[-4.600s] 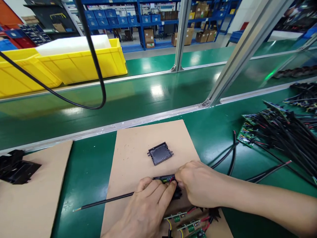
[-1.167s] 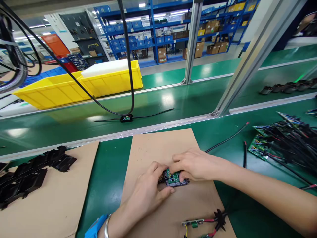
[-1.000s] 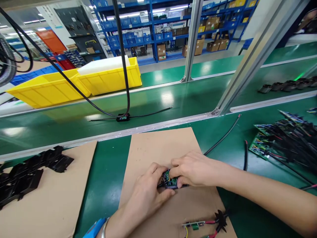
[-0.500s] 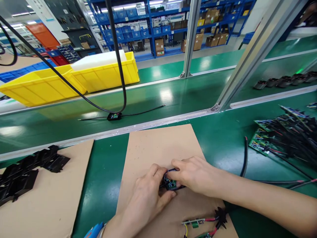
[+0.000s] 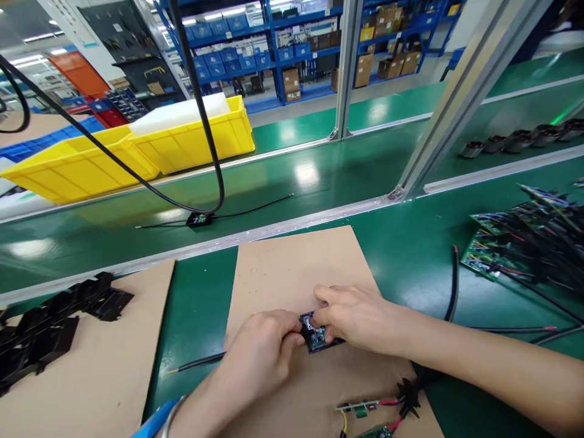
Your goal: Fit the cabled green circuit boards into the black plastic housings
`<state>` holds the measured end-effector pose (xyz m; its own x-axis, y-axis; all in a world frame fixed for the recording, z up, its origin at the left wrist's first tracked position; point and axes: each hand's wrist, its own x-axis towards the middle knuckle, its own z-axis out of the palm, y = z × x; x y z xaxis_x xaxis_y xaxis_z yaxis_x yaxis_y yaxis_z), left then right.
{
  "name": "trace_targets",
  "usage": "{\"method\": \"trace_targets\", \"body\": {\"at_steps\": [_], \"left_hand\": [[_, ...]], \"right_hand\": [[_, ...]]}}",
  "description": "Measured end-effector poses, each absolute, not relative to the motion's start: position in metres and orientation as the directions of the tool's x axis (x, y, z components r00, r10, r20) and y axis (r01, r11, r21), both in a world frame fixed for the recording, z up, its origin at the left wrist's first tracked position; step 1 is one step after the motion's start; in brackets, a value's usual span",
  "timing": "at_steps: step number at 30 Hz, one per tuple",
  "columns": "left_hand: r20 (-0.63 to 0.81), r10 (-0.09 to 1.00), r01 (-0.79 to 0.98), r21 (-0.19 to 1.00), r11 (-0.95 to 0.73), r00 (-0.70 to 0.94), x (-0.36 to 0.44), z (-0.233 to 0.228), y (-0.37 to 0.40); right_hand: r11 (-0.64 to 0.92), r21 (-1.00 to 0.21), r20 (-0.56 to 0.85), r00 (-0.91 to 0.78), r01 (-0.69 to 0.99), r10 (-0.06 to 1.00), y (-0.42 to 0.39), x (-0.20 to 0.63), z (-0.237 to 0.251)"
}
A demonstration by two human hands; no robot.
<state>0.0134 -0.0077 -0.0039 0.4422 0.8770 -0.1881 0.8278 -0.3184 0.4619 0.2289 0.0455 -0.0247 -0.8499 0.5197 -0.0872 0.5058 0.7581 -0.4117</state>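
At the very near edge, small boards with red and yellow wires point(image 5: 365, 409) lie on the near right corner of the cardboard sheet point(image 5: 292, 261), beside a black star-shaped piece point(image 5: 407, 395). Just beyond them the person's two hands meet over the middle of that sheet. The left hand point(image 5: 261, 353) comes in from the near left, a blue band at its wrist, and its fingers are closed on the left end of a small black housing with a green circuit board point(image 5: 317, 334) inside it. The right hand point(image 5: 360, 316) reaches in from the right and pinches the same housing from above and from its right side, thumb and fingertips pressed to it. The housing sits low on the cardboard, between both hands. A thin black cable point(image 5: 196, 363) trails out to the left from under the left hand, across the green bench.

To the left, a second cardboard sheet point(image 5: 104, 377) carries a heap of black plastic covers point(image 5: 50, 328). To the right, a pile of green boards with black leads point(image 5: 524, 249) lies on the bench, with a loose black wire point(image 5: 453, 286) curving near it.

Farther off, past an aluminium rail, the green conveyor belt point(image 5: 319, 170) bears a finished black unit with its cable point(image 5: 199, 219). A thick black hose point(image 5: 201, 103) hangs down above it. Beyond the belt stand yellow bins point(image 5: 137, 146), and at the far side blue shelving with cartons point(image 5: 296, 48).
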Motion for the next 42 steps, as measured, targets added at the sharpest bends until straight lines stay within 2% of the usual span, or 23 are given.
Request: {"method": "trace_targets", "body": {"at_steps": [3, 6, 8, 11, 14, 17, 20, 21, 25, 27, 29, 31, 34, 37, 39, 42], "left_hand": [[0.063, 0.869, 0.811, 0.332, -0.482, 0.491, 0.017, -0.020, -0.021], [0.174, 0.834, 0.818, 0.173, -0.549, 0.523, 0.015, -0.037, -0.034], [0.165, 0.817, 0.820, 0.066, -0.568, 0.553, 0.015, -0.043, -0.038], [0.073, 0.804, 0.806, -0.111, -0.581, 0.590, 0.022, -0.044, -0.039], [-0.007, 0.813, 0.798, -0.183, -0.574, 0.582, 0.029, -0.041, -0.035], [-0.003, 0.810, 0.801, -0.152, -0.579, 0.586, 0.029, -0.037, -0.031], [0.033, 0.811, 0.808, -0.109, -0.579, 0.585, 0.022, -0.038, -0.028], [0.059, 0.814, 0.816, -0.048, -0.576, 0.578, 0.019, -0.039, -0.028], [0.154, 0.843, 0.777, 0.332, -0.535, 0.515, 0.005, -0.048, -0.020], [0.151, 0.853, 0.747, 0.423, -0.513, 0.500, 0.000, -0.051, -0.014], [0.135, 0.858, 0.734, 0.462, -0.497, 0.496, -0.003, -0.051, -0.008], [0.117, 0.862, 0.730, 0.483, -0.484, 0.494, -0.003, -0.045, -0.005], [0.119, 0.856, 0.737, 0.458, -0.497, 0.503, 0.002, -0.031, -0.009], [0.131, 0.775, 0.671, 0.425, -0.607, 0.618, 0.013, -0.018, -0.017], [0.106, 0.694, 0.604, 0.413, -0.682, 0.712, 0.021, -0.016, -0.019], [0.074, 0.615, 0.562, 0.332, -0.758, 0.785, 0.029, -0.027, -0.016]], "right_hand": [[0.758, -0.414, -0.074, -0.849, 0.504, 0.524, 0.045, 0.229, -0.025], [0.750, -0.419, -0.058, -0.839, 0.512, 0.541, 0.045, 0.229, -0.025], [0.734, -0.447, -0.043, -0.831, 0.512, 0.554, 0.045, 0.229, -0.027], [0.729, -0.481, 0.000, -0.832, 0.487, 0.555, 0.046, 0.229, -0.032], [0.757, -0.453, 0.055, -0.833, 0.470, 0.550, 0.047, 0.228, -0.034], [0.775, -0.441, 0.063, -0.846, 0.452, 0.529, 0.050, 0.223, -0.025], [0.748, -0.448, -0.048, -0.849, 0.489, 0.527, 0.058, 0.210, -0.012], [0.735, -0.435, -0.101, -0.839, 0.520, 0.534, 0.062, 0.203, -0.009], [0.717, -0.380, -0.249, -0.811, 0.584, 0.529, 0.078, 0.179, -0.011], [0.718, -0.378, -0.283, -0.811, 0.585, 0.511, 0.081, 0.172, -0.016], [0.719, -0.377, -0.292, -0.812, 0.583, 0.506, 0.080, 0.172, -0.017], [0.726, -0.369, -0.261, -0.815, 0.580, 0.518, 0.076, 0.181, -0.013], [0.745, -0.425, -0.079, -0.841, 0.514, 0.535, 0.066, 0.208, -0.002], [0.701, -0.512, 0.064, -0.791, 0.497, 0.608, 0.054, 0.241, 0.003], [0.667, -0.516, 0.037, -0.764, 0.537, 0.644, 0.047, 0.257, -0.002], [0.658, -0.506, -0.023, -0.771, 0.558, 0.636, 0.041, 0.262, -0.016]]}}
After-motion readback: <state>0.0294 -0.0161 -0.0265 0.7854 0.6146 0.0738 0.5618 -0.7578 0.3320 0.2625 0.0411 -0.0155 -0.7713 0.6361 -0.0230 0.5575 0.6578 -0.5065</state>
